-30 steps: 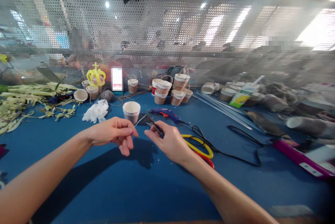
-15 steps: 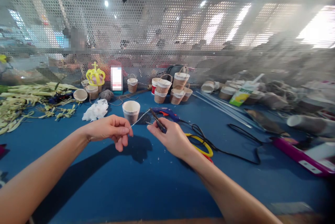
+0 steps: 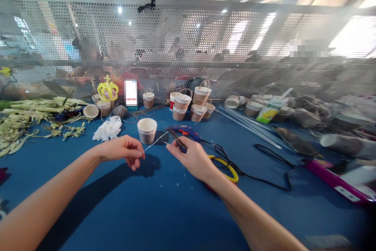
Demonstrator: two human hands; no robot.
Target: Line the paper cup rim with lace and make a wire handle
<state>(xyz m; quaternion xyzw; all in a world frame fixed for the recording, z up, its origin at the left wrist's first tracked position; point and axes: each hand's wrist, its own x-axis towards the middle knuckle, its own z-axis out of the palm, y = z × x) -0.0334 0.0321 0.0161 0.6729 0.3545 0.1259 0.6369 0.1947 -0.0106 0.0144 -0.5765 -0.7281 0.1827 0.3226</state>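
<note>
My left hand point(image 3: 133, 153) is closed in a pinch on one end of a thin, whitish strand point(image 3: 155, 141). The strand runs up to the right, to the tip of dark tweezers point(image 3: 176, 139) that my right hand point(image 3: 195, 157) grips. Just behind the strand stands a paper cup point(image 3: 147, 130) with a brown wrap and pale rim, upright. A blue glue gun point(image 3: 189, 131) with a red trigger lies beyond my right hand. Beside my right wrist are yellow-handled scissors or pliers point(image 3: 232, 170), partly hidden by the arm.
Wrapped cups with handles point(image 3: 197, 112) are stacked at the back. Crumpled white tissue point(image 3: 108, 129), grey yarn point(image 3: 120, 111), a yellow crown point(image 3: 107, 89) and dried leaves point(image 3: 26, 118) lie left. Clear glue sticks point(image 3: 249, 125), a black cord point(image 3: 264, 178) and a purple object point(image 3: 331, 178) lie right.
The whole view has tilted up slightly, so things sit lower in it. My left hand has shifted a little to the left. Both hands keep their grips.
</note>
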